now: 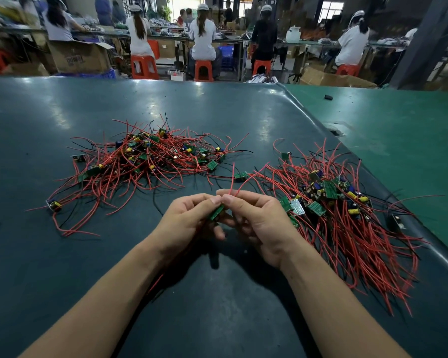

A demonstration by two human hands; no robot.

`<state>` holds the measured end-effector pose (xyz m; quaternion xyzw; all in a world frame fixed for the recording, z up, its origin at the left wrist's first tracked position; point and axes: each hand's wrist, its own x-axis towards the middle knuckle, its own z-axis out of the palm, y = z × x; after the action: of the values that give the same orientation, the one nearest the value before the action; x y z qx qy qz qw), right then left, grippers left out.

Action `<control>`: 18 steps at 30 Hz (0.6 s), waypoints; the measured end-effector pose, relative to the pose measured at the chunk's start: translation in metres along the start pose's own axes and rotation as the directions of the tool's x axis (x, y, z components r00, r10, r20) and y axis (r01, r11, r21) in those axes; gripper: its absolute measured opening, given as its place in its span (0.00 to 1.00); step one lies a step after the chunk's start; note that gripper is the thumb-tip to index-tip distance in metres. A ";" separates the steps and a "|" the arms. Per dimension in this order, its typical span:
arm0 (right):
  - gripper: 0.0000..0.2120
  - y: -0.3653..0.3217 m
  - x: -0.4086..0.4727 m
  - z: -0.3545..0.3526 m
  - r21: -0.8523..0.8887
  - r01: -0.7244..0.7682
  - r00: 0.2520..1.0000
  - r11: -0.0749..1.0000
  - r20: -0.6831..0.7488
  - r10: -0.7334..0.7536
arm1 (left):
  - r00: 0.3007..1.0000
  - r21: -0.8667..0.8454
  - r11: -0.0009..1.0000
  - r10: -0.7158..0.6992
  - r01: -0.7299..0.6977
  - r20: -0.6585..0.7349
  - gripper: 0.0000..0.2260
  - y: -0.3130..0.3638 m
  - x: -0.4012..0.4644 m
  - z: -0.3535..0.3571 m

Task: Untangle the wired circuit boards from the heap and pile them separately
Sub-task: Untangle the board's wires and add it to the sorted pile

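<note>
Pinching circuit board w/ both: left hand, right hand | heap behind

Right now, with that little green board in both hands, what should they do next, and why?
Probably carry the green board over to the sorted pile on the right and lay it there. The left hand and right hand both pinch it above the table, and its red wires look free of the tangled heap, though some wire is hidden under the hands.
</note>
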<state>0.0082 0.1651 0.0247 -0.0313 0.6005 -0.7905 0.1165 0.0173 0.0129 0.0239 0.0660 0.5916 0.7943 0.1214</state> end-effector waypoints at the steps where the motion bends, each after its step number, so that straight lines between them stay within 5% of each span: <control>1: 0.06 0.000 0.000 0.000 0.022 0.008 1.000 1.000 -0.020 -0.008 | 1.000 -0.010 1.000 -0.004 0.004 0.019 0.12 0.000 -0.001 0.001; 6: 0.05 0.000 0.002 -0.001 0.070 0.023 0.994 0.997 -0.111 -0.015 | 1.000 0.153 0.988 0.013 -0.016 0.018 0.13 -0.001 -0.002 0.001; 18: 0.07 -0.004 0.007 -0.006 0.012 0.150 0.952 0.989 -0.273 -0.141 | 0.998 0.133 0.990 -0.047 0.042 0.034 0.13 0.006 -0.002 0.003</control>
<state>0.0000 0.1705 0.0266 0.0353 0.5938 -0.8034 -0.0249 0.0189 0.0138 0.0304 0.0753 0.6417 0.7492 0.1455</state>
